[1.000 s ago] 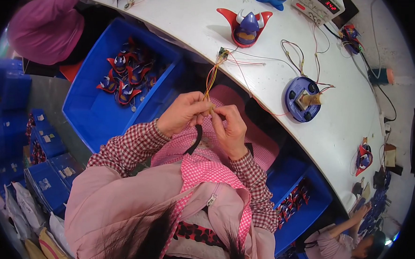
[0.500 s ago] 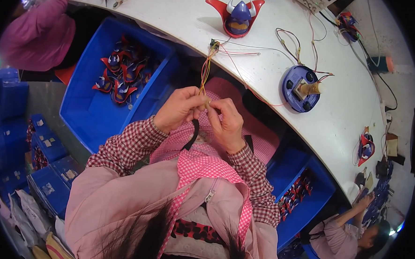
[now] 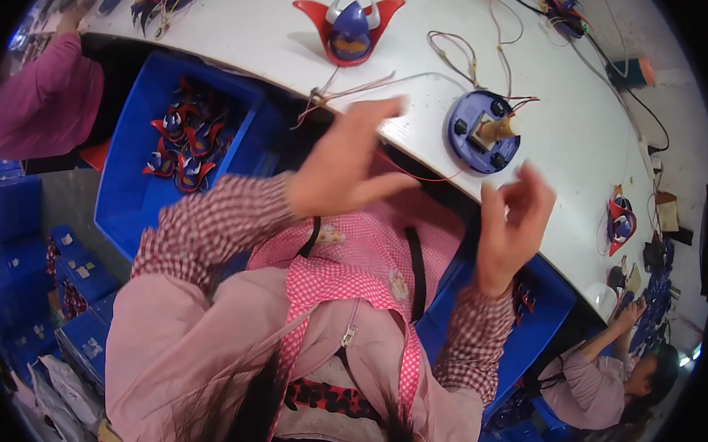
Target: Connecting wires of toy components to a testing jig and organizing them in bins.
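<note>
Over the near edge of the white table (image 3: 411,132) my left hand (image 3: 348,158) is held open, thumb apart from the fingers, somewhat blurred. A bundle of thin wires (image 3: 341,92) lies on the table edge just beyond it. My right hand (image 3: 514,225) is raised by the purple round base (image 3: 464,139), its fingers loosely bent and apart, with nothing seen in them. That base has black knobs, a yellowish post in the middle and wires trailing from it. Farther back stands a horned toy head (image 3: 352,35) in blue, red and silver.
A blue bin (image 3: 124,185) with several toy heads is at the left, and another blue bin (image 3: 554,303) at the right. Co-workers sit at both ends. More wired toy heads (image 3: 622,221) lie along the table.
My hands have let go of the wires and moved apart, the left up toward the table edge, the right across to the base. The view has shifted slightly.
</note>
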Action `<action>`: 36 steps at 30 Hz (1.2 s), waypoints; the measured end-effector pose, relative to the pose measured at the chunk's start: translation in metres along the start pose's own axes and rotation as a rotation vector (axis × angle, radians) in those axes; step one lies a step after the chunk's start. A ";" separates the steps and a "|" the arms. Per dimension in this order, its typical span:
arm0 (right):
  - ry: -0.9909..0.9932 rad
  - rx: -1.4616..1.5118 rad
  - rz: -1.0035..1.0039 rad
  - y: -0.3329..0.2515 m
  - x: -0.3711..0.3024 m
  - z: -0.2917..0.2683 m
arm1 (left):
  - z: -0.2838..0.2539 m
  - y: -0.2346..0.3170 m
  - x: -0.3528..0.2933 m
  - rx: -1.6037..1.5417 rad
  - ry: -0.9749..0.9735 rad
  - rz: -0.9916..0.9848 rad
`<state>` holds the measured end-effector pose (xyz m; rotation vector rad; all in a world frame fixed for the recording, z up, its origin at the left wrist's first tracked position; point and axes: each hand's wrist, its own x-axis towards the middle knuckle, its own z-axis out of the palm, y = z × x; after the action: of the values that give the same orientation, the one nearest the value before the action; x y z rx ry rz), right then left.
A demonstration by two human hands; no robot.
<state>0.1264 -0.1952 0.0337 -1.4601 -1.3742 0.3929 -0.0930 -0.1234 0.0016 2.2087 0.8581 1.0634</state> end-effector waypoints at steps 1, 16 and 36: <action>0.044 -0.036 -0.071 0.001 0.019 0.000 | 0.018 0.005 0.026 -0.024 -0.059 0.091; -0.005 -0.265 -0.426 0.035 0.052 0.019 | 0.088 -0.029 0.080 0.120 -0.090 0.150; -0.399 -0.241 -0.470 -0.041 0.050 0.086 | -0.060 -0.102 0.054 0.416 0.147 -0.350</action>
<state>0.0506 -0.1218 0.0532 -1.2289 -2.0880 0.2239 -0.1476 -0.0060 -0.0101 2.1976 1.5866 0.9456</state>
